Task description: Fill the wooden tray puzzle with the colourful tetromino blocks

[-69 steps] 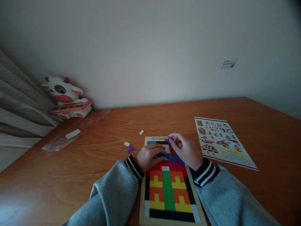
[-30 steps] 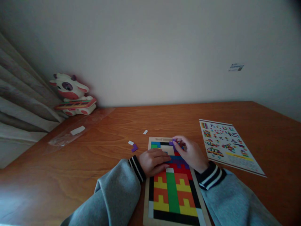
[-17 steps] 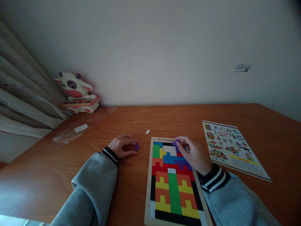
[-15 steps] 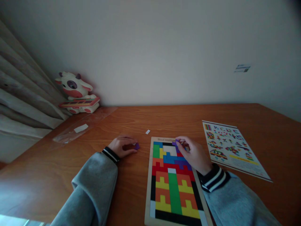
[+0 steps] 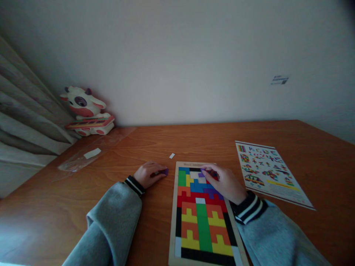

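Note:
A wooden puzzle tray [image 5: 173, 229] lies in front of me, filled with coloured block pieces except for a pale gap near its far end. My right hand [image 5: 222, 181] reaches over the tray's upper right, thumb and fingers pinching a purple puzzle piece [image 5: 200, 174] at the gap. How much of that piece lies under the fingers is hidden. Left of the tray, just above the table, my left hand [image 5: 149, 174] is closed on a second purple puzzle piece [image 5: 166, 171], whose tip alone shows beyond the fingers.
A printed pattern sheet [image 5: 277, 177] lies to the right. Behind the tray is a small white slip [image 5: 172, 156]. Clear plastic wrapping [image 5: 72, 165] lies at the left, before a cow toy with a keyboard [image 5: 88, 111]. A wall [image 5: 177, 66] rises behind the table.
My right hand has shifted slightly left, bringing its purple piece over the gap. My left hand has moved a little right, closer to the tray, with its piece. The view has shifted slightly.

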{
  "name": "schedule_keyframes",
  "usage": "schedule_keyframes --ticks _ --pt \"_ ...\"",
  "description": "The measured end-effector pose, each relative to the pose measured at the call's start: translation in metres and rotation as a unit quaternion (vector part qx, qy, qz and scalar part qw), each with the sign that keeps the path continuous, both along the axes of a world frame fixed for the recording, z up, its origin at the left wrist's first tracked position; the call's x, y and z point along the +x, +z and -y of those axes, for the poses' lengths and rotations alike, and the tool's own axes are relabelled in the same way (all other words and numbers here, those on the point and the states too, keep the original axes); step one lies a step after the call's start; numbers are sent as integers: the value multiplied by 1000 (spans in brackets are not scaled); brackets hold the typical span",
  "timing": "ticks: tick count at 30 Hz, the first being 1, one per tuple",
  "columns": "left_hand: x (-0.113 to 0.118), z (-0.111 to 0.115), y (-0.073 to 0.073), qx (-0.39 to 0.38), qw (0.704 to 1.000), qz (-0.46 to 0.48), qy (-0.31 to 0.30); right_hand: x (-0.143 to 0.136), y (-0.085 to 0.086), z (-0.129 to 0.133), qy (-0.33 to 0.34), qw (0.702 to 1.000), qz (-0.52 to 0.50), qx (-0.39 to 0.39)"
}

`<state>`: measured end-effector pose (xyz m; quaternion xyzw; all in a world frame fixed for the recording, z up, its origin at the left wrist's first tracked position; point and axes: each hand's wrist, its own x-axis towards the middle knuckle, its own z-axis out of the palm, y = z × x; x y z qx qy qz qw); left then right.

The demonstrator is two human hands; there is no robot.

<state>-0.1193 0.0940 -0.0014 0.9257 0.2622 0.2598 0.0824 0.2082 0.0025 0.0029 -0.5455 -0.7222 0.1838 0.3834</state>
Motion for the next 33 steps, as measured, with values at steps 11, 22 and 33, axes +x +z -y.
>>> schedule_keyframes --ticks 11,22,33 --pt "2 2 1 -6 1000 16 1 9 3 0 66 994 89 11" --pt "12 5 3 -21 999 15 -22 8 2 -3 8 1000 11 10" --pt "16 9 2 -20 999 24 -27 7 10 -3 -45 998 -20 32"
